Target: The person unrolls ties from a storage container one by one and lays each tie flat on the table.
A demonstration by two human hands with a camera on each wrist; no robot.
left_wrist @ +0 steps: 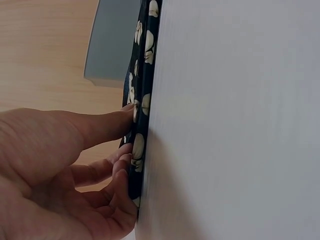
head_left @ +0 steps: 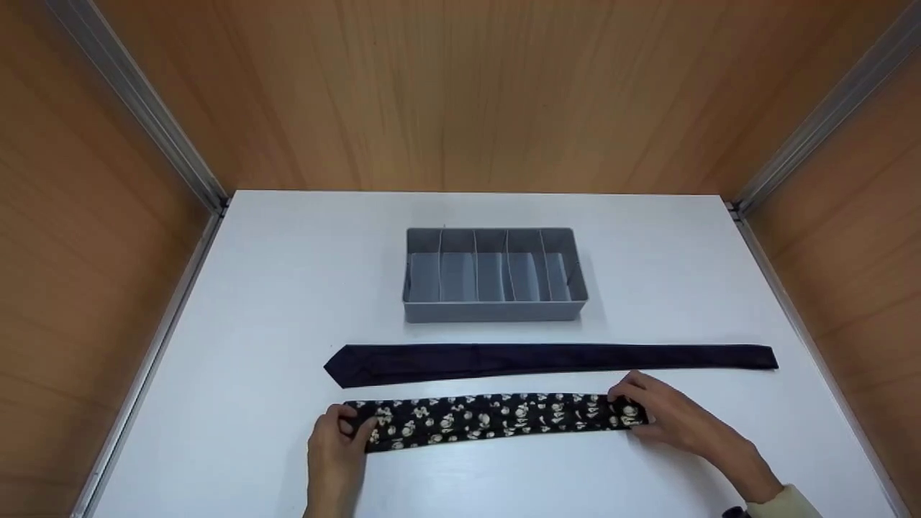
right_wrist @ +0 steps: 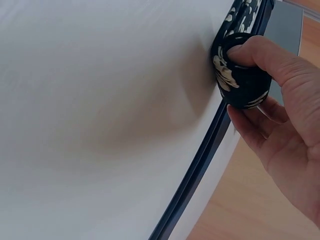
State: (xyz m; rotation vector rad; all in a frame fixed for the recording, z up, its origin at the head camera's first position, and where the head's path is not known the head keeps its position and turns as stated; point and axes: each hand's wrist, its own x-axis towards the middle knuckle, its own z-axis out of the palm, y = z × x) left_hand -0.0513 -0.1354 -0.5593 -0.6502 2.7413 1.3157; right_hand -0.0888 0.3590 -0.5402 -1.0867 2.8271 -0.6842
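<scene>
A black necktie with a cream floral print lies folded across the front of the white table. At its left end, my left hand pinches the edge between thumb and fingers; the left wrist view shows the thumb against the layered cloth. My right hand grips the right end, where the cloth bends round in a loop. In the right wrist view its thumb presses into that loop, with fingertips under it. Just beyond lies a dark navy necktie, stretched out flat, its wide pointed end to the left.
Behind the ties stands a grey box with several narrow compartments side by side, divided by thin upright walls. Wooden panels with metal edge strips enclose the white table at the back and both sides.
</scene>
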